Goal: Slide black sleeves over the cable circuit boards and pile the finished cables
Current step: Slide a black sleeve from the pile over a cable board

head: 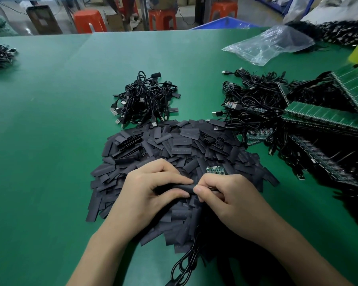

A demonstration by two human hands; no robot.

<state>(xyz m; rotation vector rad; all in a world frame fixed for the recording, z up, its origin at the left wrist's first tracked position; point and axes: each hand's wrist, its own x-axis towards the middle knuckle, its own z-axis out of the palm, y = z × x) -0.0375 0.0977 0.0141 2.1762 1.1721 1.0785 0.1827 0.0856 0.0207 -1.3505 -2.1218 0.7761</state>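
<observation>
Green bench (pixel 50 141) from near edge to far. Across its middle, a wide heap of flat sleeves (pixel 174 145), spread under both hands. At the right, stacked green board panels (pixel 318 116); left of those, a tangle of unsleeved cables (pixel 254 106) with bare boards among the wires. Just beyond the heap's far edge, a smaller pile of finished cables (pixel 145 100). Farther off on the right, a crumpled clear plastic bag (pixel 267 46). Nearest, over the heap: left hand (pixel 151 193), fingers curled round one black sleeve (pixel 180 187), thumb on its near side; right hand (pixel 225 195), fingers pinching a black cable (pixel 186 263) at that sleeve's right mouth, the rest trailing toward the near edge. Just past the right knuckles, a small green circuit board (pixel 215 169) over the heap; held or loose, cannot tell.
</observation>
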